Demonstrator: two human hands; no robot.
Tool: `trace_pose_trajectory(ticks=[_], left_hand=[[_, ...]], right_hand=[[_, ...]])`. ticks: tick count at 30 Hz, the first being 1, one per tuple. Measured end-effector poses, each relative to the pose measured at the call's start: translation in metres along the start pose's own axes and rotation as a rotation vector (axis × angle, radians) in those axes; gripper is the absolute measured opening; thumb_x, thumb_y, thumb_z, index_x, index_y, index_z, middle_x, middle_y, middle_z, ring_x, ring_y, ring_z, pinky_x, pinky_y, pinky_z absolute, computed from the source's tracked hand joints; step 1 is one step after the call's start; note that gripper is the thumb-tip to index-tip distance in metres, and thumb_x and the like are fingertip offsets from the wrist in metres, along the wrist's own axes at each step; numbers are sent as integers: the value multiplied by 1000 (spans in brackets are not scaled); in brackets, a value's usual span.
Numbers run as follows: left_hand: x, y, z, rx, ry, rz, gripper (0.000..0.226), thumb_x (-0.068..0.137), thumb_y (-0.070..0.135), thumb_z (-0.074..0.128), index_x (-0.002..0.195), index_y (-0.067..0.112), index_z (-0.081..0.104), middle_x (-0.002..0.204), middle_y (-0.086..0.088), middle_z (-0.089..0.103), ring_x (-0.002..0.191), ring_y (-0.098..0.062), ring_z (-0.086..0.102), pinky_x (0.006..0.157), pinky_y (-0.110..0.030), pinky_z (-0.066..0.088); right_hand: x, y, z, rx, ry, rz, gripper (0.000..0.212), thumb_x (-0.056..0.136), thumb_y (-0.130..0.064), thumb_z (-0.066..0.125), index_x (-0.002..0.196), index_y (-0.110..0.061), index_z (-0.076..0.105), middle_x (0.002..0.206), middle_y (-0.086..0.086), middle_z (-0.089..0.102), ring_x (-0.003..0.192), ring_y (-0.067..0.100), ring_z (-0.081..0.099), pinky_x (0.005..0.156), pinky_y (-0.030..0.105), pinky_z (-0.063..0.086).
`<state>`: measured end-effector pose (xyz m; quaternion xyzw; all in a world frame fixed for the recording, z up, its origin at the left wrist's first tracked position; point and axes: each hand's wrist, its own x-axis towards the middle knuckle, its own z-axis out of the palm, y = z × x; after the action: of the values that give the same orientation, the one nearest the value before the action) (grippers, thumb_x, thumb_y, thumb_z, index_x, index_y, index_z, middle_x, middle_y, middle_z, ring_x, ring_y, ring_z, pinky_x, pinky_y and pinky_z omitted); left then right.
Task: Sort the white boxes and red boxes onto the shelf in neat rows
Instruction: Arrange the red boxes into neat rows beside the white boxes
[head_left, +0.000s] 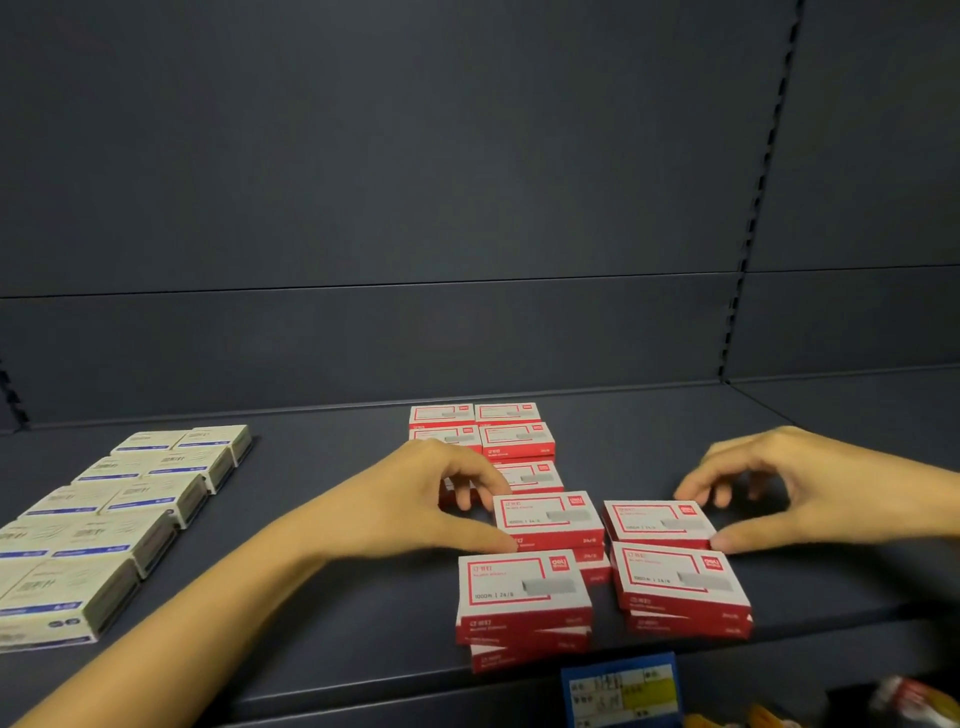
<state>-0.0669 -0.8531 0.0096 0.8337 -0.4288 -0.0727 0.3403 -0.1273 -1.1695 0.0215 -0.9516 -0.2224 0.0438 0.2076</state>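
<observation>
the left hand (415, 499) pinches the left red box (545, 517) with thumb and bent fingers, the right hand (810, 493) pinches the right red box (657, 522) just beside it, other red boxes (519, 441) sit near and far on the dark shelf (363, 649), and the white boxes (135, 499) lie in two rows on the left.

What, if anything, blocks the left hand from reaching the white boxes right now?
Probably yes, it can reach: the left hand is at the red boxes, and only bare shelf lies between it and the white boxes to its left.
</observation>
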Motion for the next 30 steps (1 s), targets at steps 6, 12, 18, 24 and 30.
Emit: trace_pose_trajectory(ticks=[6,12,18,24,30], left_hand=[[-6,0,-19,29,125,53,31,69,45,67,97,32,68,99,27,67,88,5,61,72,-7,44],[-15,-29,-39,119,275,-85,22,67,45,67,88,42,62,82,32,63,71,-4,55,62,-14,44],[-18,-64,-35,163,249,-220,28,76,38,69,102,32,65,90,17,65,72,-2,54,66,-14,44],[-17,-77,-25,82,342,-243,21,76,27,72,95,26,64,87,15,65,69,-6,50,64,-9,41],[-19,-78,-20,44,387,-212,22,73,26,75,93,26,65,87,15,67,67,-3,52,64,-9,42]], right_hand=[[-1,4,4,10,-51,21,44,66,-72,58,105,-52,56,107,-26,61,99,4,58,79,22,50],[3,3,-1,-70,-56,32,38,71,-71,47,104,-52,50,111,-28,54,100,4,57,77,23,50],[30,-21,-3,-93,12,40,41,73,-61,45,109,-43,51,108,-24,54,99,-4,53,76,16,47],[70,-36,13,-202,103,41,39,84,-53,47,118,-35,49,113,-18,51,96,4,54,81,24,48],[97,-37,29,-213,92,47,41,87,-47,51,125,-30,45,119,-15,49,83,-2,50,70,13,41]])
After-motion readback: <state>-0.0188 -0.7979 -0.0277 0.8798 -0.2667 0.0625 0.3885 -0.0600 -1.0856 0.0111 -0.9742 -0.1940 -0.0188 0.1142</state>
